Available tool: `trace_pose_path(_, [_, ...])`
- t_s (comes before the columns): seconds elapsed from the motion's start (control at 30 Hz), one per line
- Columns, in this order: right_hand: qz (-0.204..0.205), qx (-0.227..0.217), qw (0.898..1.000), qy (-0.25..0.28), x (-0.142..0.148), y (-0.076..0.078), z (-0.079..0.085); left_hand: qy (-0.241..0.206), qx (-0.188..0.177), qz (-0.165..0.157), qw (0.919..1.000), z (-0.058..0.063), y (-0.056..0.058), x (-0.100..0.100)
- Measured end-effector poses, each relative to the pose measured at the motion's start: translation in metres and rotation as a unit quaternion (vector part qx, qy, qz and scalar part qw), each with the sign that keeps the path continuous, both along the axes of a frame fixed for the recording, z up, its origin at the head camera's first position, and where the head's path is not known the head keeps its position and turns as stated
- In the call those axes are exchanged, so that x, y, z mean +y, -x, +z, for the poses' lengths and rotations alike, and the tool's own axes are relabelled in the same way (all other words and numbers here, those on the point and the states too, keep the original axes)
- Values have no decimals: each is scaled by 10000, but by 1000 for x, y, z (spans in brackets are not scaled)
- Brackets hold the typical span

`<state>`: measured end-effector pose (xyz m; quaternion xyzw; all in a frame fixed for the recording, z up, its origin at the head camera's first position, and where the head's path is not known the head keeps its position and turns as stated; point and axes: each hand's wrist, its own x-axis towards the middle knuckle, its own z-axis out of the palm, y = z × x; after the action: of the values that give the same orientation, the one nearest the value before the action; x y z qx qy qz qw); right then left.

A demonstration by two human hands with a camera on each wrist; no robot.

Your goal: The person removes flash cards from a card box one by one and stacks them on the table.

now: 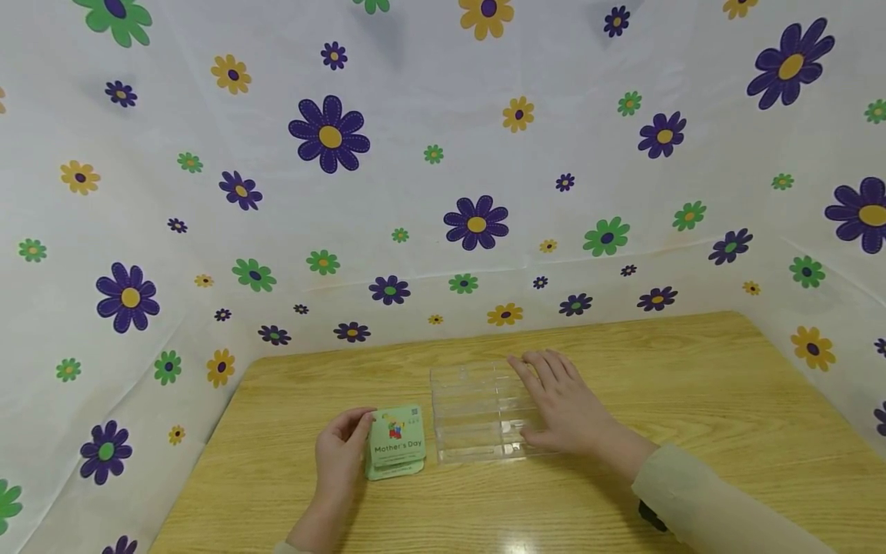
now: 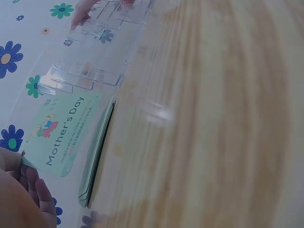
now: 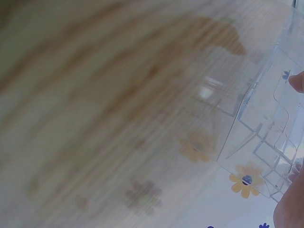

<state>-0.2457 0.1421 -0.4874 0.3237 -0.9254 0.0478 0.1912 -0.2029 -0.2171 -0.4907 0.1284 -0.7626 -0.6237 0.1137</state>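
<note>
With thumb and fingers, my left hand (image 1: 338, 448) pinches the left edge of a light green card (image 1: 398, 440) printed "Mother's Day" with a small colourful picture. Beneath it, a stack of matching green cards (image 2: 99, 156) lies on the table, and the left wrist view shows the held card tilted up from it. Just right of the cards sits a clear plastic divided box (image 1: 465, 419) with several compartments. My right hand (image 1: 562, 406) spans the box's right part, fingers spread toward the far side and thumb near the close edge. Its palm hides part of the box.
Everything rests on a light wood-grain table (image 1: 554, 508). A white flower-patterned sheet (image 1: 415, 192) rises behind the table and along both sides. A dark band (image 1: 652, 515) shows under the right sleeve.
</note>
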Motion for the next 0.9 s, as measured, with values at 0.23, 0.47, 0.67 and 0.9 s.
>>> trace_pose_path(0.23, [60, 158, 9998, 102, 1, -1, -1, -52, -120, -92, 9999, -2, 0, -5])
trace_pose_path(0.47, [-22, -53, 10000, -20, 1, -3, 1, 60, -393, -125, 9991, -5, 0, -8])
trace_pose_path(0.67, [-22, -84, 10000, 1, 1, -3, 0, 277, -407, -106, 9987, -9, 2, -11])
trace_pose_path(0.9, [-15, -33, 10000, 7, 0, -1, 0, 547, -510, -132, 9971, -10, 3, -15])
